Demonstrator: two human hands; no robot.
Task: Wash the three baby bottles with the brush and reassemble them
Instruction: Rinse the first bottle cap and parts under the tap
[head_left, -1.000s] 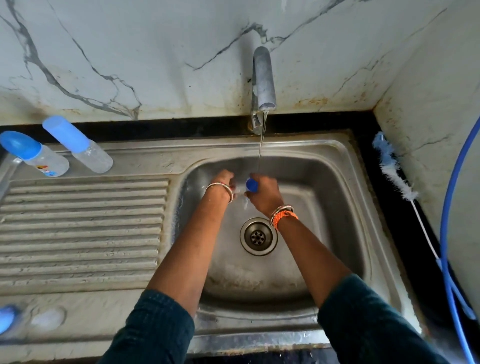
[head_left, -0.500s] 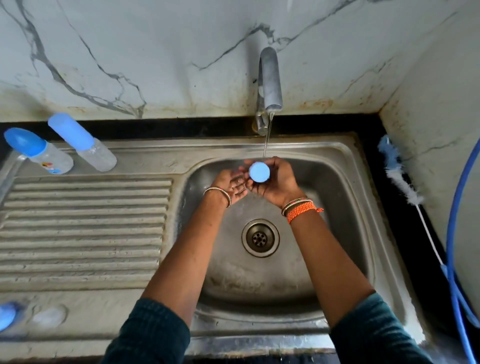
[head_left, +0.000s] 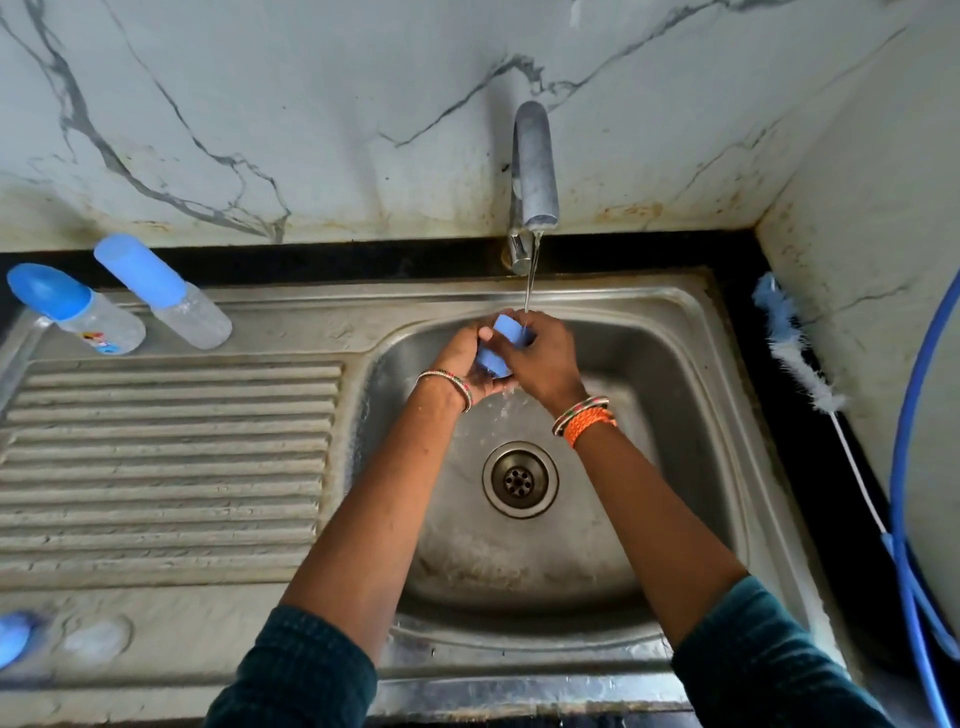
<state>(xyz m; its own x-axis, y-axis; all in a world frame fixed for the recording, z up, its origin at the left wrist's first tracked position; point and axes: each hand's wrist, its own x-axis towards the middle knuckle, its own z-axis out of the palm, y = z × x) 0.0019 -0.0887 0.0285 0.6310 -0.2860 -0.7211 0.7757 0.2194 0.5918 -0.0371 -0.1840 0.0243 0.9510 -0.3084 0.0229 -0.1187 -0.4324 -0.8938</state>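
Over the sink basin (head_left: 675, 415), both hands hold a blue bottle cap (head_left: 500, 347) under the thin stream from the tap (head_left: 535, 171). My left hand (head_left: 460, 364) cups the cap from below and the left. My right hand (head_left: 545, 358) grips its upper end, fingers curled round it. Two capped baby bottles, one with a domed blue cap (head_left: 78, 309) and one with a taller blue cap (head_left: 161, 291), lie at the back left of the drainboard. The bottle brush (head_left: 795, 353) lies on the black counter to the right of the sink.
A blurred blue part (head_left: 13, 636) and a clear round piece (head_left: 96, 636) sit at the drainboard's front left corner. A blue hose (head_left: 904, 467) curves down the right wall. The ribbed drainboard (head_left: 171, 457) fills the left. The drain (head_left: 519, 479) lies below my hands.
My hands rose toward the spout. The cap, end-on to the camera half a second ago, now lies tilted on its side, and my left hand has closed round it.
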